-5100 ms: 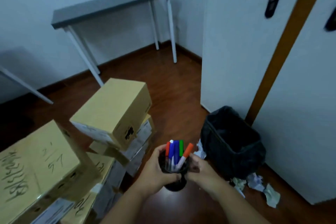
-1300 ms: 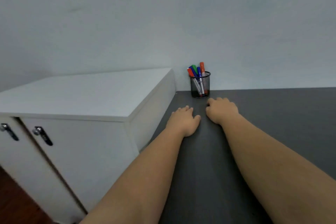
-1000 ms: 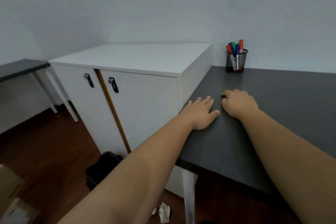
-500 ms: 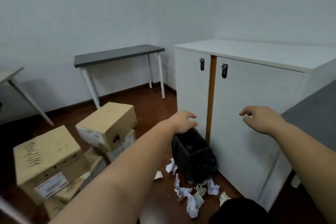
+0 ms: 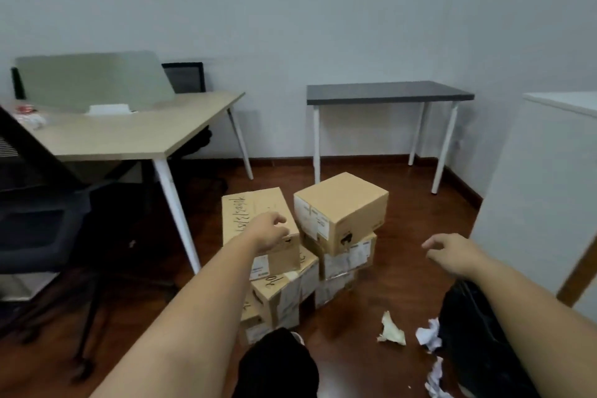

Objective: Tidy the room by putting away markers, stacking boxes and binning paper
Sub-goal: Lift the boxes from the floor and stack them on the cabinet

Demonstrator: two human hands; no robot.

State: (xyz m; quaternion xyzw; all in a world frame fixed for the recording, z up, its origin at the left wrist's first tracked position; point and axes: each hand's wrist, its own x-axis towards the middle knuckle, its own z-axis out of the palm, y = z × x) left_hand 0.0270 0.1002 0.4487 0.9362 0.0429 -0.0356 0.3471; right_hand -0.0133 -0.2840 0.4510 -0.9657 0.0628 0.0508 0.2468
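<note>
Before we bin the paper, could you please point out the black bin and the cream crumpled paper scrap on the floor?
black bin (image 5: 465,346), head view, on its dark side wall.
cream crumpled paper scrap (image 5: 391,329), head view, on its middle.

Both arms outstretched, left grip (image 5: 270,232) and right grip (image 5: 452,252) loosely curled

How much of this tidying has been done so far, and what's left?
Done: no markers lie loose on the floor in this view. In hand: nothing; the left hand and right hand hang empty above the cardboard boxes, which sit in a crooked heap. Left: straightening that heap, and binning the crumpled paper on the floor beside the black bin.
</note>
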